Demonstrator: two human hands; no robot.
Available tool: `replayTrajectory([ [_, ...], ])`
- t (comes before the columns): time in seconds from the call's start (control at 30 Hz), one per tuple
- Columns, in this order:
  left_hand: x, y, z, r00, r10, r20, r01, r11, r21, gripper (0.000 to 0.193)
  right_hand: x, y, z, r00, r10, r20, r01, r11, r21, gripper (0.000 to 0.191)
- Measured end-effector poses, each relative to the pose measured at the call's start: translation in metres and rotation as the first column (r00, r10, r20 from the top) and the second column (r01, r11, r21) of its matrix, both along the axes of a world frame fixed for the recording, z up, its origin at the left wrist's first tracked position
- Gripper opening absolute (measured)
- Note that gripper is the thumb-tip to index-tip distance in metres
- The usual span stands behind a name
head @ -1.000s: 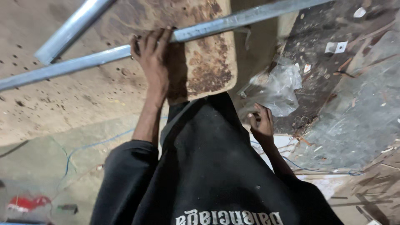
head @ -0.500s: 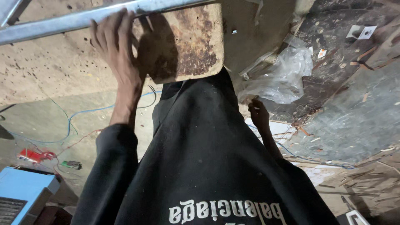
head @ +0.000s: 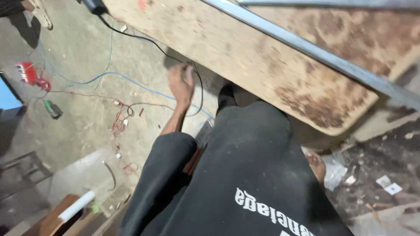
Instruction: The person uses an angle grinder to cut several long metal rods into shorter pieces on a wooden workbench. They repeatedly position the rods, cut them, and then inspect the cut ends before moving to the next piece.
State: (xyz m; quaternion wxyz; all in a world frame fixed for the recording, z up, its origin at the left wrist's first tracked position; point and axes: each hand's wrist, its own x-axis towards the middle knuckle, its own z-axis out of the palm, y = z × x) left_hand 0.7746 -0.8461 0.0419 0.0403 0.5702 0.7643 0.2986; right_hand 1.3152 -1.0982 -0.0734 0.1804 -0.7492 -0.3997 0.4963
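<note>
Concrete floor; right hand [head: 316, 165] half hidden.

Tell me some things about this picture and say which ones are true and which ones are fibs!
1. The left hand is near a black cable beside the wooden board. True.
2. A metal tube lies across the board. True.
3. The left hand grips the metal tube. False: it is down by the board's edge, away from the tube.
4. The sleeve is bright yellow. False: it is black.
5. Red wires lie tangled on the floor. True.
6. The right hand holds a hammer. False: it is mostly hidden, low beside crumpled clear plastic, and no hammer shows.
</note>
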Motion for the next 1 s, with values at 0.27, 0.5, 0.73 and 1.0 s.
replayTrajectory([
  [0.27, -0.28, 0.177, -0.018, 0.82, 0.565, -0.094, -0.55, 0.823, 0.143, 0.074, -0.051, 0.033, 0.021, 0.744, -0.448, -0.496, 0.329, 0.892, -0.311, 0.04],
  [0.5, -0.372, 0.246, -0.019, 0.526, 0.333, 0.782, -0.238, 0.941, -0.241, 0.056, -0.13, 0.018, 0.096, 0.985, -0.146, 0.095, 0.146, 0.989, 0.001, 0.042],
  [0.73, -0.364, 0.174, 0.026, 0.568, 0.161, 0.807, -0.154, 0.984, -0.088, 0.048, -0.229, 0.113, 0.159, 0.977, -0.114, 0.181, 0.113, 0.993, 0.016, 0.048],
  [1.0, -0.166, 0.037, 0.106, 0.742, -0.055, 0.668, 0.328, 0.899, -0.29, 0.056, -0.317, 0.209, 0.228, 0.906, -0.042, -0.421, 0.162, 0.954, 0.253, 0.07],
])
